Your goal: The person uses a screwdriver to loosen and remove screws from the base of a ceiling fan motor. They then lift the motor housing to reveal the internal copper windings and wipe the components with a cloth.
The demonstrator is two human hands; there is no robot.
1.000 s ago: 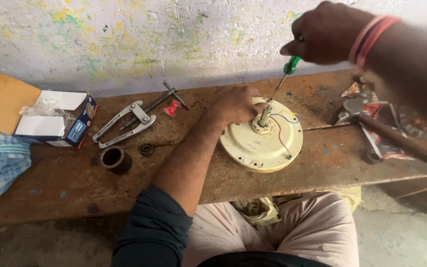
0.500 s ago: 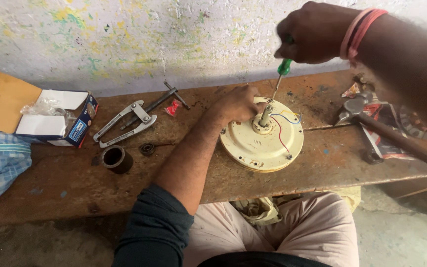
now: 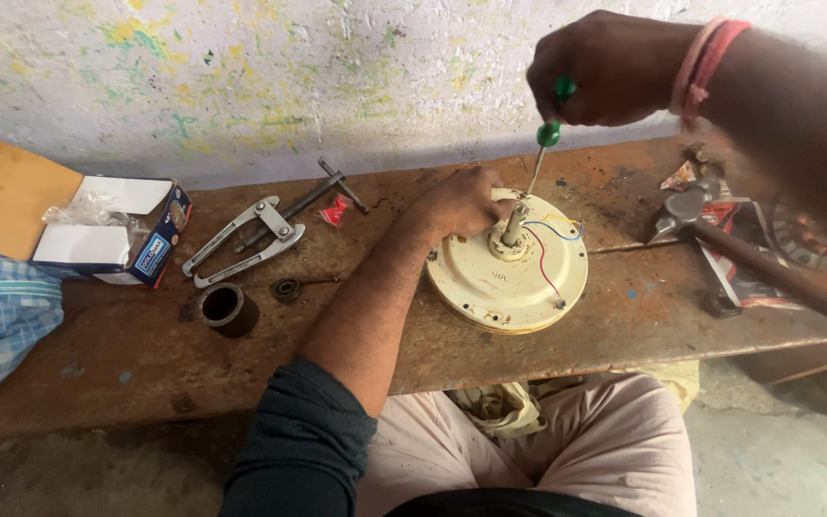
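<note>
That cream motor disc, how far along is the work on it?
Done: the motor disc lies flat on the bench, wires exposed. In hand: the left hand steadies it while the right hand holds a screwdriver at the hub. Left: the puller lies unused.

Looking down on my own body now: the left arm [image 3: 375, 287] wears a dark teal-black sleeve [image 3: 299, 450], pushed up and bunched above the elbow, forearm bare below it. On the right wrist I see red and pink thread bands [image 3: 705, 57], looped several times. My lap shows pale pinkish-beige trousers [image 3: 567, 450], lightly creased.
</note>
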